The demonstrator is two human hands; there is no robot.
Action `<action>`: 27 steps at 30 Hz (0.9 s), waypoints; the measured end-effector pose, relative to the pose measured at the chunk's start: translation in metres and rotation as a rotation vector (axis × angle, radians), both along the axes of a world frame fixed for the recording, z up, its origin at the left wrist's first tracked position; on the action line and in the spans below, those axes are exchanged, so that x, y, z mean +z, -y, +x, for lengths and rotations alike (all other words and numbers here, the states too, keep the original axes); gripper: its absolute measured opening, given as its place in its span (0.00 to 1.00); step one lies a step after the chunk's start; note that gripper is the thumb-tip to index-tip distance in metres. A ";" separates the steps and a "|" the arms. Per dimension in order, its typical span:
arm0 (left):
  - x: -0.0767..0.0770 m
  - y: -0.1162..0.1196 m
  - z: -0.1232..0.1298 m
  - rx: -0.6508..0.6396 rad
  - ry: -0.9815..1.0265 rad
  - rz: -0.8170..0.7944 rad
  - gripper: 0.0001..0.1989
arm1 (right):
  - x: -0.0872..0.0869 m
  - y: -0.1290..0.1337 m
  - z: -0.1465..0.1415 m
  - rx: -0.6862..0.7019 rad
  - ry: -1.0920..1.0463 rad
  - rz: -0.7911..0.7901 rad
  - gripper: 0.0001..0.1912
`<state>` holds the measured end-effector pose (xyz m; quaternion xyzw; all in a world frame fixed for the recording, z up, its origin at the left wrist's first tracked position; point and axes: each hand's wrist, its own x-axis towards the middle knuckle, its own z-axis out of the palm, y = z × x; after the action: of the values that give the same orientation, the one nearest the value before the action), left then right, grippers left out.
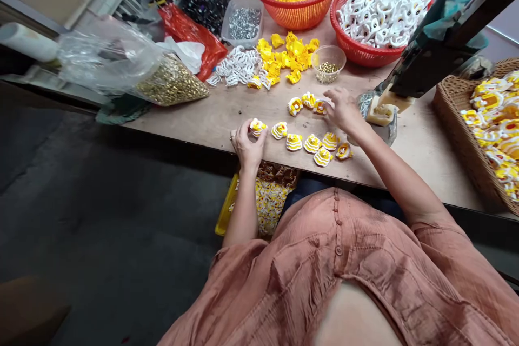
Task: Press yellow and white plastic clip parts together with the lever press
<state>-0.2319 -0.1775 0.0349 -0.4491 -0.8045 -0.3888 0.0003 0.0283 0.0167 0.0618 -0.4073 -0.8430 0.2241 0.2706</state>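
My left hand (248, 147) is closed at the table's front edge, thumb and fingers round a small yellow and white striped plastic piece (257, 127). Farther right, my right hand (344, 110) reaches over the table with its fingertips on another yellow and white plastic piece (320, 107); the fingers partly cover it. Two similar pieces lie just left of it, one of them a cup-shaped piece (295, 106) with its hollow side up. Between my hands and the front edge, several striped pieces (312, 144) lie in a loose row.
Behind lie loose yellow parts (290, 57), white wavy strips (239, 66) and a clear cup of brass-coloured bits (328, 65). Red baskets (298, 11) stand at the back. A press-like machine (430, 59) rises at right beside a wicker basket (456, 135). A bag of gold-coloured bits (172, 81) lies left.
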 end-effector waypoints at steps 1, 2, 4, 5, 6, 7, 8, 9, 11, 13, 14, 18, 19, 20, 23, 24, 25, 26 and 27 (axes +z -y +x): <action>-0.008 0.000 -0.004 -0.003 0.011 -0.029 0.23 | -0.002 -0.005 -0.004 -0.003 0.084 -0.034 0.09; -0.015 0.000 -0.007 -0.014 0.020 -0.052 0.23 | -0.003 -0.007 -0.009 -0.009 0.164 -0.071 0.08; -0.019 0.001 -0.008 -0.039 0.033 -0.058 0.25 | -0.002 -0.008 -0.014 -0.038 0.273 -0.131 0.08; -0.016 0.002 -0.007 -0.046 0.033 -0.037 0.26 | 0.000 -0.006 -0.014 -0.061 0.285 -0.153 0.08; -0.011 0.003 -0.004 -0.047 0.028 0.001 0.27 | 0.002 -0.005 -0.012 -0.085 0.263 -0.172 0.08; -0.003 0.004 0.001 -0.043 0.022 0.053 0.27 | 0.005 -0.002 -0.009 -0.094 0.211 -0.198 0.07; 0.006 0.005 0.008 -0.044 0.025 0.112 0.26 | 0.007 0.002 -0.006 -0.079 0.135 -0.238 0.06; 0.015 0.005 0.017 -0.066 0.052 0.167 0.25 | 0.010 0.006 -0.002 -0.039 0.041 -0.290 0.07; 0.031 0.001 0.042 -0.181 0.211 0.237 0.23 | 0.014 0.019 0.004 0.081 -0.163 -0.358 0.11; 0.041 -0.007 0.071 -0.384 0.508 0.235 0.25 | 0.019 0.036 0.009 0.174 -0.313 -0.277 0.14; 0.043 -0.011 0.085 -0.475 0.652 0.223 0.27 | 0.022 0.045 0.011 0.203 -0.346 -0.179 0.14; 0.043 -0.022 0.118 -0.609 0.942 0.243 0.28 | 0.028 0.075 0.024 0.338 -0.316 0.167 0.13; 0.042 -0.022 0.120 -0.605 0.948 0.257 0.27 | 0.030 0.080 0.028 0.357 -0.323 0.188 0.14; 0.042 -0.020 0.120 -0.600 0.940 0.265 0.27 | 0.032 0.083 0.033 0.358 -0.340 0.186 0.15; 0.045 -0.013 0.115 -0.591 0.882 0.242 0.27 | 0.040 0.086 0.043 0.302 -0.390 0.108 0.19; 0.046 -0.011 0.113 -0.595 0.859 0.221 0.27 | 0.043 0.086 0.044 0.292 -0.392 0.082 0.20; 0.048 -0.010 0.111 -0.606 0.836 0.200 0.27 | 0.046 0.086 0.043 0.294 -0.390 0.065 0.20; 0.050 -0.008 0.111 -0.621 0.812 0.185 0.27 | 0.049 0.086 0.042 0.305 -0.384 0.059 0.20; 0.052 -0.007 0.111 -0.640 0.790 0.176 0.26 | 0.051 0.086 0.040 0.321 -0.377 0.062 0.19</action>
<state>-0.1212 -0.1701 0.0867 -0.4898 -0.5297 -0.5758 -0.3847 0.0686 -0.0689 0.1128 -0.2106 -0.8380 0.3104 0.3962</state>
